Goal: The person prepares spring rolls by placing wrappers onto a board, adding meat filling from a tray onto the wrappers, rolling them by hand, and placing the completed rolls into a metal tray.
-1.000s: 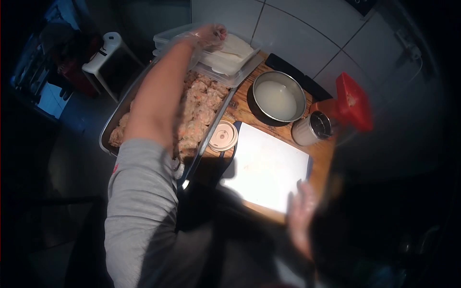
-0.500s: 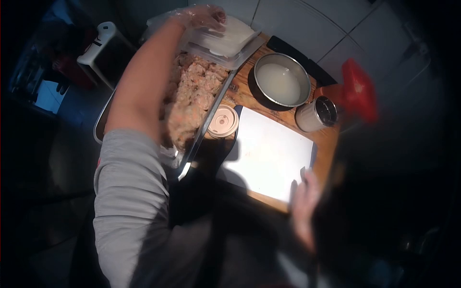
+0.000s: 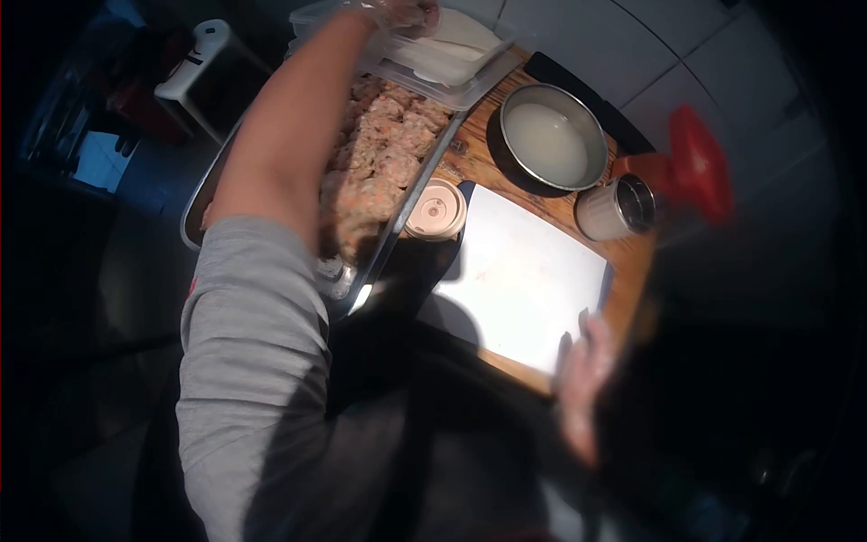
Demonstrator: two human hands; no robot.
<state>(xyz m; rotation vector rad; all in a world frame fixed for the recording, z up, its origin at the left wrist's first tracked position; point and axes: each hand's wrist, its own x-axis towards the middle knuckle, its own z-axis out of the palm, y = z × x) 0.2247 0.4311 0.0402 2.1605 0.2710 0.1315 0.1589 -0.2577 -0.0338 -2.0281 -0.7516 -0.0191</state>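
My left hand [image 3: 406,15], in a clear plastic glove, reaches to the top of the view over a clear plastic container [image 3: 452,93]. Its fingers curl down at the edge of a stack of thin white sheets [image 3: 465,41] inside; what they pinch is hidden. My left forearm crosses a metal tray [image 3: 414,191] heaped with a pinkish minced filling [image 3: 384,144] with orange bits. Slightly blurred, my right hand [image 3: 585,370] is beside the near right corner of a white cutting board [image 3: 528,275], fingers stretched out and apart, holding nothing visible.
Behind the board stand a metal bowl [image 3: 517,176] of cloudy whitish liquid and a metal-rimmed cup [image 3: 601,212]. A beige round lid [image 3: 435,210] sits between tray and board. A red object [image 3: 700,167] is at right, a white stool [image 3: 185,81] at left, a tiled wall behind.
The whole scene has shifted rightward and slightly up as the camera moved. My left hand stays at the container of sheets, and my right hand stays by the board's corner.
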